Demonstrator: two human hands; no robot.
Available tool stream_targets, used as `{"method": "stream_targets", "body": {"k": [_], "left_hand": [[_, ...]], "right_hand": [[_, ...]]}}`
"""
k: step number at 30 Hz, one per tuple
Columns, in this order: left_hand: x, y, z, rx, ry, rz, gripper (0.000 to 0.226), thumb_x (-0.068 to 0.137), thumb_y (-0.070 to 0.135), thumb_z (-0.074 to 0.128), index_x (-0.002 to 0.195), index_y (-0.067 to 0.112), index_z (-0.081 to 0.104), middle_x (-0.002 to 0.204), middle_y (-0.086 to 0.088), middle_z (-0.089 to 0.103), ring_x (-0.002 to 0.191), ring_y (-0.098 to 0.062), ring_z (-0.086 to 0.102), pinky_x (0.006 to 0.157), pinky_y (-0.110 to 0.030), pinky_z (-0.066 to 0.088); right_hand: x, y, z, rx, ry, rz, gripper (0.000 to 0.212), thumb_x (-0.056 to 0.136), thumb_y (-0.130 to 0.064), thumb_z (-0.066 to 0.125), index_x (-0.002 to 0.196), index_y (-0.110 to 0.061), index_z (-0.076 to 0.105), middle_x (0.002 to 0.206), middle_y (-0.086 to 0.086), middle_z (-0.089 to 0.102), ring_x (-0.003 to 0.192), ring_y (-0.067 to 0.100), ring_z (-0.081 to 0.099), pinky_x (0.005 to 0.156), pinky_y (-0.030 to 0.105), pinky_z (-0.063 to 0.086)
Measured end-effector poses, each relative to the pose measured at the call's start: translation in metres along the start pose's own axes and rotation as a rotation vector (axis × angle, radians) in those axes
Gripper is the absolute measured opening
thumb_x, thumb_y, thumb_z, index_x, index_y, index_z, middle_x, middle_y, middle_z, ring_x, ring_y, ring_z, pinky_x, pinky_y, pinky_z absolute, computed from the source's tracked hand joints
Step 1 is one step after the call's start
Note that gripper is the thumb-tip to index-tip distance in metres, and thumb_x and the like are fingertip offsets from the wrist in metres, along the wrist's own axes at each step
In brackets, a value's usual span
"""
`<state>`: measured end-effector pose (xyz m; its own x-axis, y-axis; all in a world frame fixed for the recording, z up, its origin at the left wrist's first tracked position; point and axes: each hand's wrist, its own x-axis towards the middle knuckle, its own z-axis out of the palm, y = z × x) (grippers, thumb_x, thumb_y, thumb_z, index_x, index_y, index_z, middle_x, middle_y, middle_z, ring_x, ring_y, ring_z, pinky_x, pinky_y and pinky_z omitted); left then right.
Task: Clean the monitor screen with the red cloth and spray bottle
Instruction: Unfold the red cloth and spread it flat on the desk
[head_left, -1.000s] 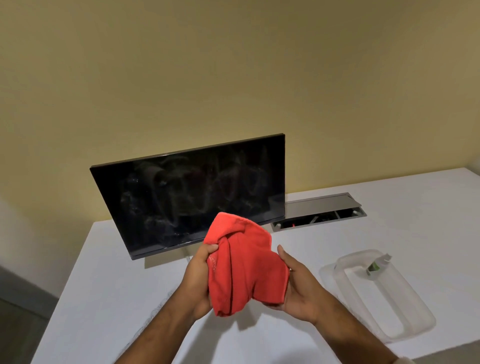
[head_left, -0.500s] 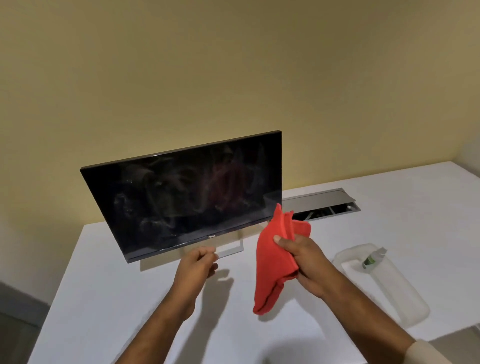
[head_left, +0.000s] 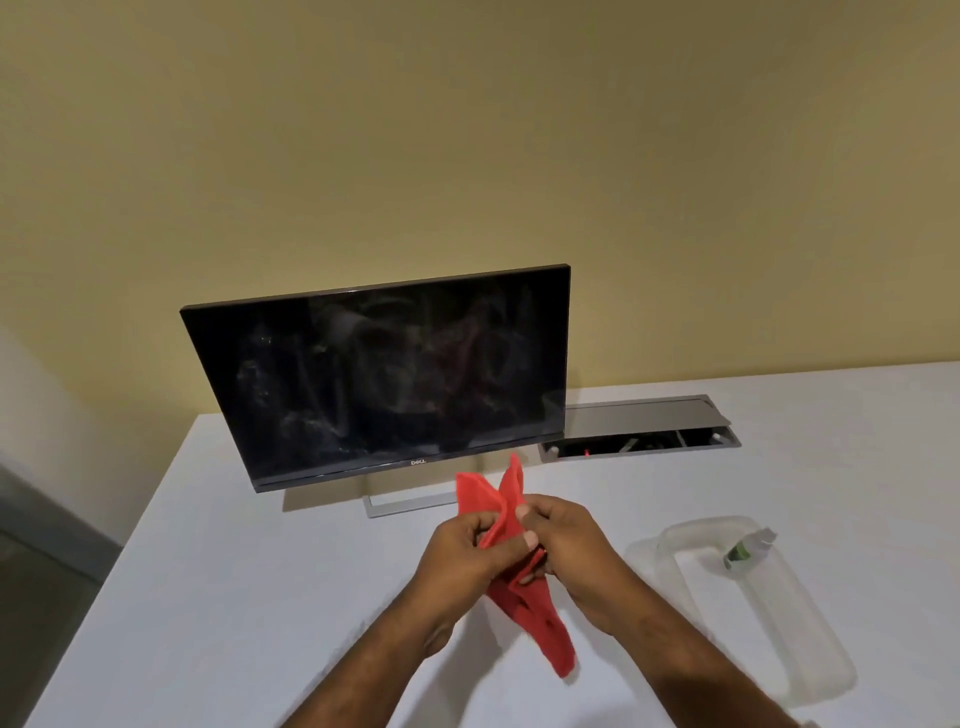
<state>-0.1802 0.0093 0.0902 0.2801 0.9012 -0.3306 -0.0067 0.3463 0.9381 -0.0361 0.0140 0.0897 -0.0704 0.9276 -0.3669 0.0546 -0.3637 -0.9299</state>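
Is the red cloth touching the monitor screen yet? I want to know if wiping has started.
Apart. The head view shows the red cloth bunched between the left hand and right hand above the table, in front of and below the monitor screen.

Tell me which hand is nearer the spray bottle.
The right hand; the spray bottle lies in the clear tray on its side, while the left hand is farther.

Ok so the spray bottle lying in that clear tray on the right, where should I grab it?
Probably around the body of the spray bottle, just below the nozzle end that sticks up over the clear tray's far rim. Come from above with the right hand, once it lets go of the red cloth; the tray's walls block a side approach.
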Motion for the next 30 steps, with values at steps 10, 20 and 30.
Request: {"method": "stream_targets", "body": {"k": [10,20,30], "left_hand": [[-0.003,-0.016,-0.014,-0.034,0.029,-0.081,0.029,0.100,-0.002,0.044,0.107,0.003,0.072,0.076,-0.009,0.074,0.075,-0.023,0.067,0.085,-0.035,0.059],[0.011,-0.022,-0.110,-0.027,0.455,-0.014,0.033,0.098,-0.007,0.040,0.102,0.006,0.071,0.092,-0.010,0.077,0.083,-0.019,0.074,0.073,-0.026,0.058],[-0.009,-0.147,-0.154,0.035,0.636,-0.332,0.033,0.091,-0.014,0.045,0.108,0.003,0.068,0.090,-0.014,0.073,0.080,-0.025,0.068,0.072,-0.032,0.058]], "right_hand": [[0.009,0.012,-0.005,0.017,-0.031,-0.006,0.029,0.089,0.006,0.054,0.106,-0.010,0.072,0.087,0.015,0.076,0.070,0.025,0.073,0.058,0.029,0.056],[0.038,0.015,-0.070,0.042,0.265,0.026,0.026,0.089,0.011,0.052,0.102,-0.002,0.069,0.088,0.024,0.071,0.058,0.024,0.067,0.051,0.027,0.058],[0.042,0.125,-0.082,-0.147,0.437,0.310,0.044,0.082,0.021,0.048,0.120,0.002,0.057,0.088,0.022,0.066,0.060,0.033,0.064,0.058,0.044,0.060]]}}
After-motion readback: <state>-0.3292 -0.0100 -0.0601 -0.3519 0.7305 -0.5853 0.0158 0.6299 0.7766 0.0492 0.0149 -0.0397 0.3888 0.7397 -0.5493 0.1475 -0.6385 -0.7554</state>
